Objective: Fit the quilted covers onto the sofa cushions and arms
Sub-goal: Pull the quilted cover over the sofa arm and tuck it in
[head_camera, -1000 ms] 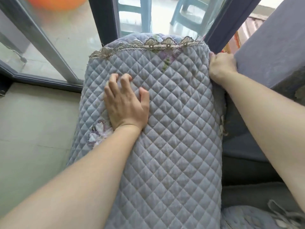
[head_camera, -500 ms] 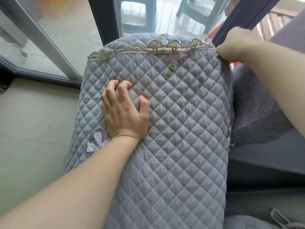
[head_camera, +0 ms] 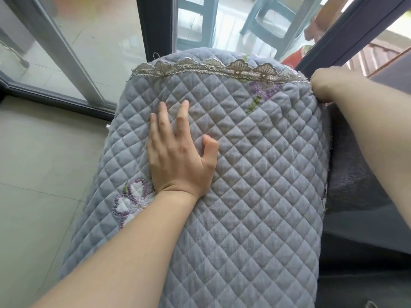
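Left hand (head_camera: 178, 156) lying flat, fingers spread, pinning cover (head_camera: 255, 185); right hand (head_camera: 322, 85) gripping cover's far corner. Probably best tugging evenly, holding trim (head_camera: 211, 70) straight.

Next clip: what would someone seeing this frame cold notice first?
The grey-blue quilted cover fills the centre of the view, with lace trim along its far end. The left hand lies flat on it, fingers spread, while the right hand grips its far right edge.
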The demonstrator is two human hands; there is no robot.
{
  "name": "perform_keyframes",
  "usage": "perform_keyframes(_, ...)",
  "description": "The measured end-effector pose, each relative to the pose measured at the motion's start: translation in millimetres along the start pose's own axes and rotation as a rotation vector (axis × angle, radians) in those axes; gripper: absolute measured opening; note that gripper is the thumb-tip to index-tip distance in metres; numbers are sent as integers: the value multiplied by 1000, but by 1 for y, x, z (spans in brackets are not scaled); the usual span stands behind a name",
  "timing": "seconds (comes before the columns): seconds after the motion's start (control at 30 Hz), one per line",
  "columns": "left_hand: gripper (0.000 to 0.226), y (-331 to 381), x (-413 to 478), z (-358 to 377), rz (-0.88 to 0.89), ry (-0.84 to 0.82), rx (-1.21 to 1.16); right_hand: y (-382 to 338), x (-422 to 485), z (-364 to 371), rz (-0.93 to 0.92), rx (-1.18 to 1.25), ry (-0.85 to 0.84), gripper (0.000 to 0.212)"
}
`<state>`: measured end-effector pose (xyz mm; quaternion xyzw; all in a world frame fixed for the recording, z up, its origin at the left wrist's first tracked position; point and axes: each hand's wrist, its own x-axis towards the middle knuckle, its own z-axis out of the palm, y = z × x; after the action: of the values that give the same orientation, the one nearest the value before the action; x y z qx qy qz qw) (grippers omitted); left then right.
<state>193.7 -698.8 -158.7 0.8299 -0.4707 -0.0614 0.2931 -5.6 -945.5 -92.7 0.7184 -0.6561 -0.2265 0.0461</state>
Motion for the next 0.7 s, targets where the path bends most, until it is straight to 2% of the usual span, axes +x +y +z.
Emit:
perform_keyframes(0.1, 70, 0, 2, 0, -14, -15, 11, -5, -18, -3, 6, 203, 175, 11)
perform_keyframes(0.17, 70, 1, 2, -3, -18, -23, 9, -17, -48, 1, 44, 620, 331, 23)
perform_keyframes(0.23, 70, 2, 0, -4, -18, -32, 2, -36, -88, 20, 28, 917, 348, 46)
perform_keyframes(0.3, 70, 2, 2, -4, -16, -30, 0, -51, -116, 41, 35, 893, 301, 69)
perform_keyframes(0.37, 70, 1, 1, -3, -8, -27, -4, -49, -113, 51, 118, 912, 304, 77)
perform_keyframes(0.53, 69, 3, -1, -4, -3, -19, -32, -18, -137, 72, 257, 1111, 123, 71)
perform_keyframes(0.63, 68, 3, 0, -4, -13, -5, -37, -25, -192, 105, 194, 1143, 196, 69)
perform_keyframes(0.7, 68, 2, -1, 0, -4, 7, -38, -32, -198, 115, 202, 1178, 289, 67)
